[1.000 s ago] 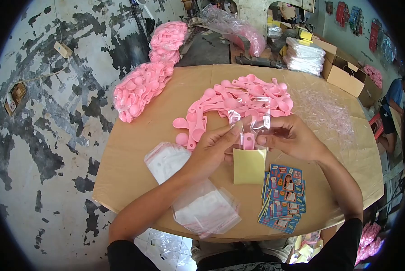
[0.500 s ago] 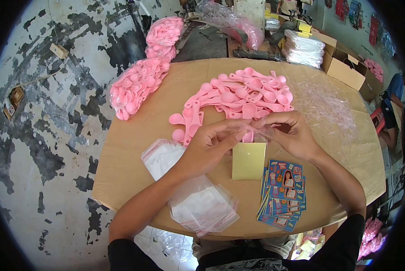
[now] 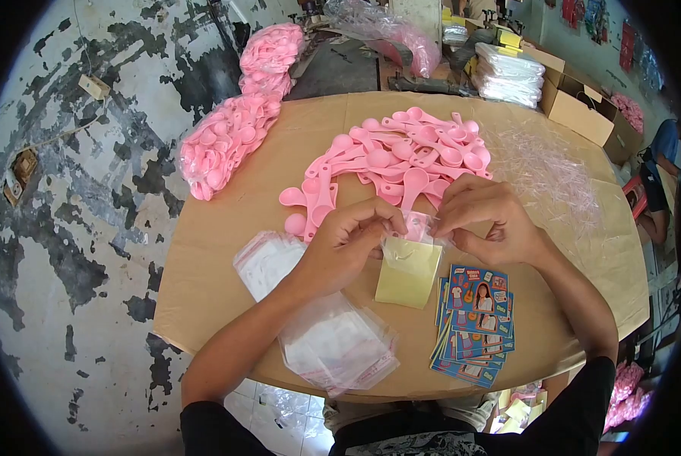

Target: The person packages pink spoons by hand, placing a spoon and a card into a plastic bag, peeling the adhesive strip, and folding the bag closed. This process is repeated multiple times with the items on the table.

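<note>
My left hand (image 3: 348,239) and my right hand (image 3: 483,219) pinch the top edge of a small clear bag (image 3: 410,262) between them, above the brown table (image 3: 219,251). The bag holds a yellow card and something pink near its top. Just beyond my fingers lies a pile of loose pink spoons (image 3: 401,159). A stack of colourful printed cards (image 3: 473,319) sits under my right wrist. Empty clear zip bags (image 3: 318,327) lie in a loose heap under my left forearm.
Two full bags of pink spoons (image 3: 226,140) rest at the table's far left. Thin clear plastic strips (image 3: 542,171) are scattered at the right. Cardboard boxes (image 3: 584,114) and stacked white packets (image 3: 511,80) stand behind. Another person (image 3: 660,167) sits at the far right.
The bag has come down from a raised, open position to lie low over the table. Both hands have closed in along its top edge, and the yellow card has tilted.
</note>
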{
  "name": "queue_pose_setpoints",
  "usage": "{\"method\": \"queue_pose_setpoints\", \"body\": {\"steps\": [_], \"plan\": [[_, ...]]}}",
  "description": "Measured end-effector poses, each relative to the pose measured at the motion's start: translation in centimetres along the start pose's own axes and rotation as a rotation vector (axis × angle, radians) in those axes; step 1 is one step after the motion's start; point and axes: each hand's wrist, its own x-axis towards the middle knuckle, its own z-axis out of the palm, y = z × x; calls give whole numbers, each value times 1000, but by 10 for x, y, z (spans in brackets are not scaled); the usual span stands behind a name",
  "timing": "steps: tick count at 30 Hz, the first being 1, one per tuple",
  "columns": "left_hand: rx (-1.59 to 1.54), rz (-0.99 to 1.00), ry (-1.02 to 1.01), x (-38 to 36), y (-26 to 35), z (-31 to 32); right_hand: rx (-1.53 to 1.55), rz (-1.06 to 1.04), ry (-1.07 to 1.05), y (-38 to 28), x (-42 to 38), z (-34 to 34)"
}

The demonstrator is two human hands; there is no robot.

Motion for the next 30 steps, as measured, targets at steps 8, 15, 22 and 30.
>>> {"method": "queue_pose_setpoints", "body": {"steps": [8,15,22,30], "plan": [[-139,-106,-40,-1,4,-2,-4,25,5,0,0,-1],[154,-9,16,2,-4,4,-104,3,-38,-4,5,-23],[39,0,-41,4,-7,0,-190,530,71,-9,-25,-88],[-28,-35,-33,3,-11,1,-884,157,-13,-22,-27,-92]]}}
